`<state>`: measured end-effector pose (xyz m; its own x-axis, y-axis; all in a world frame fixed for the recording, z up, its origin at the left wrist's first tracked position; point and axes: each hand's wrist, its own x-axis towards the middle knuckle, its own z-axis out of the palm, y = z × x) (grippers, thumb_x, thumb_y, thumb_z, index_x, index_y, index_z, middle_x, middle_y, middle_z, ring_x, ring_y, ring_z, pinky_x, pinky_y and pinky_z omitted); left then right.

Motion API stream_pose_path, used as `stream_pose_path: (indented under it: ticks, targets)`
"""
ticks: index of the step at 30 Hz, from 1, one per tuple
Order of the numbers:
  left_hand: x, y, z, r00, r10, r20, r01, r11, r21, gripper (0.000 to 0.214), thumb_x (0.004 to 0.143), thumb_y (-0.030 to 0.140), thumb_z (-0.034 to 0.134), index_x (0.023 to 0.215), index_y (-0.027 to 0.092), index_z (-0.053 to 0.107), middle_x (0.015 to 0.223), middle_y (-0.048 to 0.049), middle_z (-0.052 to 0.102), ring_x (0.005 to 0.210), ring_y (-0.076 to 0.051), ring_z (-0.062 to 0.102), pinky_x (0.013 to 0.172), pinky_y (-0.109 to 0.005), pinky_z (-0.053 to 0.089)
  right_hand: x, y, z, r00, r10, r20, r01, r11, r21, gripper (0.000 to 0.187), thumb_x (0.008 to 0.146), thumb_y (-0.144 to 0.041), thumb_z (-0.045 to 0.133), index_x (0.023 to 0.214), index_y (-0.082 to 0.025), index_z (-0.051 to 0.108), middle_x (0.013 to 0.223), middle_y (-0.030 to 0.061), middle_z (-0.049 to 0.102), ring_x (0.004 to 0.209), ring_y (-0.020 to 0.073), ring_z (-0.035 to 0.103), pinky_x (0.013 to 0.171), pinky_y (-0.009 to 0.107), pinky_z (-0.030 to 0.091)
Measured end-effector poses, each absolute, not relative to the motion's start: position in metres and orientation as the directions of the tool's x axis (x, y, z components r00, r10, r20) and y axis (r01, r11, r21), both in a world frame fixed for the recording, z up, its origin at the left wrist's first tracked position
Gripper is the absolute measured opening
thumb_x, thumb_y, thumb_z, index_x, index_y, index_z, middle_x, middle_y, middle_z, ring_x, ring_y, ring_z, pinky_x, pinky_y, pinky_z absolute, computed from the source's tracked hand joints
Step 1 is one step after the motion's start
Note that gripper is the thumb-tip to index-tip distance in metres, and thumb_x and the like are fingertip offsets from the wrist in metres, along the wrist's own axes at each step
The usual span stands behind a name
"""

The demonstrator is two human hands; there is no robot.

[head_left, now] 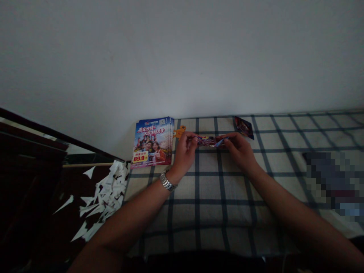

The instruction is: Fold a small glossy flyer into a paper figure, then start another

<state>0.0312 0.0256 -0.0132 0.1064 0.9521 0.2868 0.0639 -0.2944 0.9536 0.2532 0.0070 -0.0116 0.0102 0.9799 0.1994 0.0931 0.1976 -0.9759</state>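
Between my two hands a folded, colourful printed flyer (207, 141) is stretched as a narrow strip just over the checked cloth (209, 189). My left hand (186, 149), with a metal watch (167, 181) at the wrist, pinches its left end between thumb and fingers. On the other end, my right hand (238, 148) grips a bluish folded part. A stack of printed flyers (152, 144) lies to the left of my left hand. Beyond my right hand sits a dark folded paper piece (243, 127) near the wall.
A white wall (182, 57) rises behind the cloth-covered surface. White paper scraps (106, 193) are heaped on the dark area at left, beside dark wooden furniture (25, 182). An orange cartoon figure (180, 131) shows beside the stack. At right lies a blurred-out dark object (332, 178).
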Motion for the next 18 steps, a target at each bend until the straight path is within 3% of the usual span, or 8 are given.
stream_pose_path:
  ticks: [8,13,18]
  targets:
    - [0.0293,0.0285,-0.0177,0.079,0.951,0.300,0.067,-0.305,0.950,0.032,0.103,0.054,0.059,0.109,0.023,0.055,0.102,-0.0037,0.064,0.094,-0.017,0.065,0.084,-0.033,0.060,0.2524,0.0065,-0.0131,0.019,0.990,0.142,0.047,0.141,-0.989,0.039,0.090,-0.062,0.072,0.101,-0.027,0.059,0.096,0.0042,0.075,0.088,0.0228,0.075,0.084,0.042,0.067]
    - [0.0297,0.0281,-0.0174,0.084,0.949,0.305,0.109,-0.313,0.943,0.033,0.104,0.055,0.057,0.109,0.023,0.054,0.102,-0.0044,0.065,0.094,-0.018,0.066,0.083,-0.032,0.058,0.2540,0.0048,-0.0139,-0.030,0.986,0.164,0.072,0.166,-0.984,0.037,0.095,-0.058,0.067,0.116,-0.028,0.060,0.104,0.0050,0.076,0.093,0.0231,0.075,0.083,0.041,0.067]
    - [0.0302,0.0270,-0.0136,0.101,0.943,0.318,0.146,-0.330,0.933,0.034,0.104,0.057,0.054,0.109,0.023,0.054,0.102,-0.0042,0.066,0.094,-0.018,0.066,0.083,-0.032,0.058,0.2551,0.0035,-0.0155,-0.074,0.982,0.173,0.145,0.182,-0.973,0.033,0.096,-0.055,0.067,0.112,-0.027,0.065,0.112,0.0067,0.076,0.095,0.0241,0.076,0.088,0.044,0.066]
